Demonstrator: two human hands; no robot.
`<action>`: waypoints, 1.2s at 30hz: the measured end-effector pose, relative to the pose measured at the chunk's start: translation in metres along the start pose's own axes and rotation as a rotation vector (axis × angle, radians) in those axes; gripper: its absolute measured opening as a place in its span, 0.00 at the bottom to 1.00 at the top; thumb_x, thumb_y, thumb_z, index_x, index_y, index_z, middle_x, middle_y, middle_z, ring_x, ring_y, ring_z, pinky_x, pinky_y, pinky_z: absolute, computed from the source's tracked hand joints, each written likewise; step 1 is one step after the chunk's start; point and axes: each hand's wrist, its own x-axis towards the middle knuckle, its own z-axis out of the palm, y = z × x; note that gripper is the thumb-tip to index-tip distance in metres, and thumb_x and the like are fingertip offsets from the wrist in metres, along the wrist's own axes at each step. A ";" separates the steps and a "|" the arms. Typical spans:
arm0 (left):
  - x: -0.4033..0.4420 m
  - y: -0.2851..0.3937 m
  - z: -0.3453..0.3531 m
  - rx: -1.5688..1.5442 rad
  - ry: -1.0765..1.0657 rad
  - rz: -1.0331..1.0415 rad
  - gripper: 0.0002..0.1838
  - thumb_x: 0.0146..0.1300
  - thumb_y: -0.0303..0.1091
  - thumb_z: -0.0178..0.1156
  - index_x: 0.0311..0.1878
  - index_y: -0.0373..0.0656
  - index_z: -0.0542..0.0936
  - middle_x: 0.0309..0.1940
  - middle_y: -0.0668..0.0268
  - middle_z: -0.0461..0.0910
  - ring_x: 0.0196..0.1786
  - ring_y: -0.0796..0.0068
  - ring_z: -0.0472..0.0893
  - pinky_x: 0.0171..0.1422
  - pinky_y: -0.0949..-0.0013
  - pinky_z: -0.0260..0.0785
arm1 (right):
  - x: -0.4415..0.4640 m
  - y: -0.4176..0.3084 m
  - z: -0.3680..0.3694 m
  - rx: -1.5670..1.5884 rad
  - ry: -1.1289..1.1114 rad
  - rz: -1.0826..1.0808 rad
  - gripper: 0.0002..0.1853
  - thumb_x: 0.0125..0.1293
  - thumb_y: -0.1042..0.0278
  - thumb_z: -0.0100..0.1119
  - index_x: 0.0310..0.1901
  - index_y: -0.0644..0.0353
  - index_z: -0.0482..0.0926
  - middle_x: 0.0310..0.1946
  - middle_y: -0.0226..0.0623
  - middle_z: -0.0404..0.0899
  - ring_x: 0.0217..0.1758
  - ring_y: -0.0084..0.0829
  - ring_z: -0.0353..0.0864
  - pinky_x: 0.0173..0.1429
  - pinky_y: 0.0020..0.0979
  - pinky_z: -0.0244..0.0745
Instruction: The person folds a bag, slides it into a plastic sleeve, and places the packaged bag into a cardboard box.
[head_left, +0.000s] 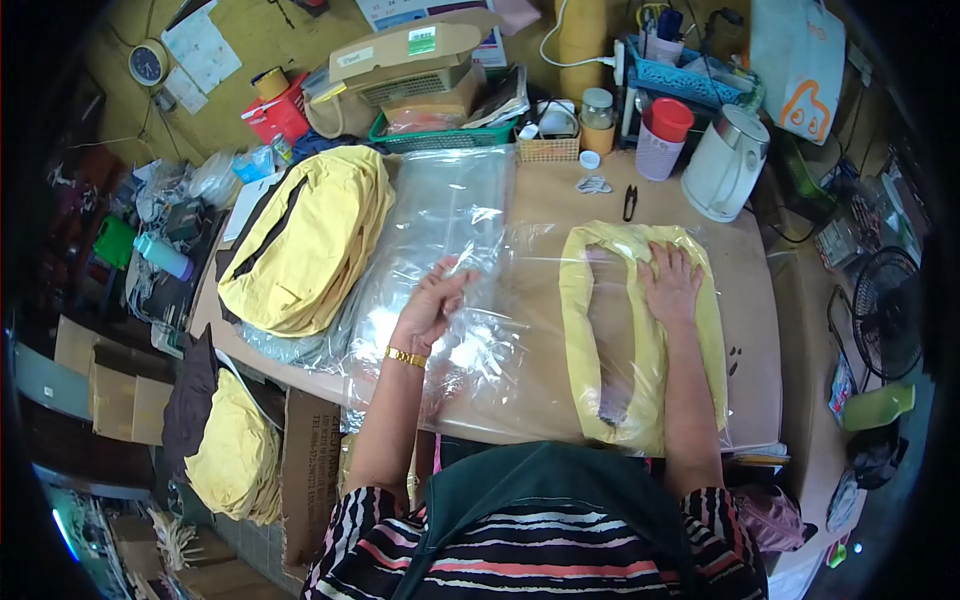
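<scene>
A folded yellow fabric piece (590, 330) with a brownish middle strip lies inside a clear plastic bag (530, 300) on the right of the table. My right hand (672, 285) presses flat on its right side, fingers stretched out. Over the shiny plastic at the middle, my left hand (432, 305) has its fingers closed in a pinch, seemingly on the bag's loose plastic. Beneath it lies a stack of clear plastic bags (445, 190). To the left rests a pile of folded yellow fabric pieces (310, 240) with dark trim.
Small black thread snips (630, 203), a white kettle (727, 165) and a lilac cup (660, 150) stand or lie at the back right. Green baskets (450, 135) line the back. More yellow fabric (235, 450) hangs left of the table, beside a cardboard box (310, 470).
</scene>
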 end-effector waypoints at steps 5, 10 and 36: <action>-0.010 0.041 -0.045 -0.082 0.503 0.363 0.21 0.63 0.26 0.64 0.55 0.41 0.66 0.33 0.63 0.81 0.24 0.83 0.72 0.24 0.82 0.61 | 0.005 0.002 0.001 -0.010 -0.013 0.027 0.28 0.72 0.40 0.42 0.68 0.43 0.66 0.70 0.38 0.62 0.77 0.42 0.53 0.76 0.61 0.41; -0.063 0.036 -0.031 1.272 0.870 0.689 0.12 0.65 0.36 0.65 0.41 0.38 0.76 0.28 0.66 0.79 0.21 0.81 0.73 0.24 0.75 0.64 | 0.007 0.004 0.008 -0.065 -0.003 0.038 0.27 0.72 0.41 0.43 0.68 0.42 0.66 0.71 0.36 0.62 0.77 0.40 0.54 0.76 0.61 0.43; -0.104 -0.050 0.043 -0.422 0.018 -0.131 0.11 0.65 0.24 0.60 0.49 0.41 0.76 0.45 0.64 0.81 0.40 0.78 0.82 0.46 0.74 0.77 | 0.011 0.004 0.008 -0.094 -0.029 0.060 0.27 0.72 0.42 0.44 0.68 0.40 0.66 0.71 0.33 0.62 0.77 0.37 0.55 0.74 0.61 0.46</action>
